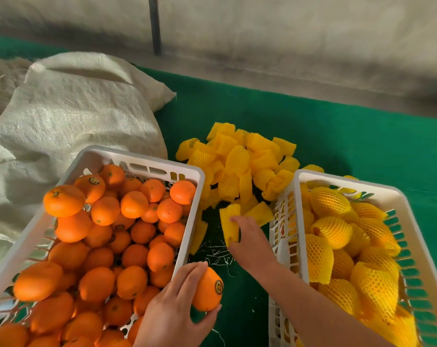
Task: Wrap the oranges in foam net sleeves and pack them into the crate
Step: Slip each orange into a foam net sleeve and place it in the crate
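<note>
My left hand (180,306) grips a stickered orange (208,290) just past the right rim of the white crate (190,221), which is heaped with several bare oranges (107,236). My right hand (250,239) pinches one yellow foam net sleeve (228,222) at the near edge of a loose pile of sleeves (240,164) lying on the green mat between the crates. On the right stands a second white crate (300,221) filled with several oranges wrapped in yellow sleeves (332,231).
A pale woven sack (69,113) lies crumpled at the left, behind the orange crate. The green mat (337,136) stretches to the far right. A dark pole (154,26) stands on the concrete floor at the back. Thin white shreds litter the mat between the crates.
</note>
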Available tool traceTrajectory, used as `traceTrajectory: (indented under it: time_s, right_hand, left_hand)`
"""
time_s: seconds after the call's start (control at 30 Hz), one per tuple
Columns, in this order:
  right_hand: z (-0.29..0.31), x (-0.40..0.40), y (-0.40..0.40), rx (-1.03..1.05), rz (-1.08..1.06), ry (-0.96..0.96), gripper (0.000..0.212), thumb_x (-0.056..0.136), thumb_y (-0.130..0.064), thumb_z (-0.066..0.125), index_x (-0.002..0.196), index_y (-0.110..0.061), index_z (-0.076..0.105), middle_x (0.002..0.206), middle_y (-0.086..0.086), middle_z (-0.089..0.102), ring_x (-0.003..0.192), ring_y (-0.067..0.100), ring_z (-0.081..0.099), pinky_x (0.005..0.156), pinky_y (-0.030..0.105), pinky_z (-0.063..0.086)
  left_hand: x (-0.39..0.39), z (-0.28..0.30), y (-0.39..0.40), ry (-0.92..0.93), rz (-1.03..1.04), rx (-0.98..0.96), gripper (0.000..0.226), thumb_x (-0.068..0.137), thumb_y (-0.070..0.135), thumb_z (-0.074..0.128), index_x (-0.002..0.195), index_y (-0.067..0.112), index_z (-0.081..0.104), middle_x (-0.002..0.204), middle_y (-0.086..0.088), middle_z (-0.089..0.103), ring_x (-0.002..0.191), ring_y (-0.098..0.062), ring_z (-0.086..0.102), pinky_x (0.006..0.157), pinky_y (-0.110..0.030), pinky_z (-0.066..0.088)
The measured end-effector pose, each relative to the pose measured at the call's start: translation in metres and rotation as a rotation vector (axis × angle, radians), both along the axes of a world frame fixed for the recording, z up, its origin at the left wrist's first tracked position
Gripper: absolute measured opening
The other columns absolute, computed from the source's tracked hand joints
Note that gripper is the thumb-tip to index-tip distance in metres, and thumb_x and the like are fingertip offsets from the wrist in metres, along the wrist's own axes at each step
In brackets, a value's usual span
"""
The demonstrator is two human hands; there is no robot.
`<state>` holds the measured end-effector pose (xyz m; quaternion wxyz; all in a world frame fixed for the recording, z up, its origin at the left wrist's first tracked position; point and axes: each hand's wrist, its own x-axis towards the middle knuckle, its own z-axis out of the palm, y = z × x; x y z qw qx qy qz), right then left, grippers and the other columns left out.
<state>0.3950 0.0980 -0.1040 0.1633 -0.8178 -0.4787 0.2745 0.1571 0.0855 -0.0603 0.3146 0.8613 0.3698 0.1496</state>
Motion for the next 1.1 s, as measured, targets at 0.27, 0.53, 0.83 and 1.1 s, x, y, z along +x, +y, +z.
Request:
traceTrajectory:
  time_s: [0.27,0.53,0.83,1.1]
  right_hand:
    - [0.064,-0.014,-0.076,0.317,-0.262,0.149,0.019,0.101,-0.030,0.062,0.115,-0.042,0.064,0.096,-0.034,0.055,0.088,-0.011,0.057,0.061,0.004,0.043]
    - [0.110,-0.007,-0.138,0.361,-0.208,-0.103,0.039,0.093,-0.061,0.062,0.120,-0.035,0.072,0.105,-0.017,0.074,0.081,0.004,0.066,0.063,0.007,0.049]
    - [0.123,-0.009,-0.184,0.351,-0.154,-0.126,0.041,0.097,-0.046,0.070,0.136,-0.034,0.066,0.116,-0.009,0.076,0.094,0.008,0.069,0.078,0.011,0.048]
    - [0.126,-0.003,-0.207,0.325,-0.111,-0.135,0.032,0.099,-0.042,0.066,0.130,-0.036,0.067,0.084,-0.020,0.065,0.064,0.000,0.058,0.057,0.005,0.039]
  left_hand:
    - [-0.004,0.018,-0.010,0.053,0.060,-0.117,0.083,0.070,0.086,0.065,0.140,0.056,0.032,0.137,0.041,0.032,0.107,-0.004,0.056,0.074,-0.008,0.045]
    - [0.010,0.082,-0.051,-0.348,0.014,-0.832,0.087,0.056,0.077,0.083,0.135,0.050,0.057,0.136,0.027,0.054,0.113,-0.011,0.066,0.076,-0.043,0.064]
    - [0.052,0.111,-0.097,-0.175,-0.204,-0.887,0.082,0.060,0.069,0.080,0.136,0.066,0.049,0.139,0.050,0.035,0.121,0.008,0.055,0.085,-0.019,0.055]
    - [0.065,0.100,-0.104,-0.005,-0.100,-1.119,0.081,0.057,0.057,0.085,0.130,0.052,0.051,0.133,0.009,0.051,0.104,-0.022,0.072,0.079,-0.031,0.063]
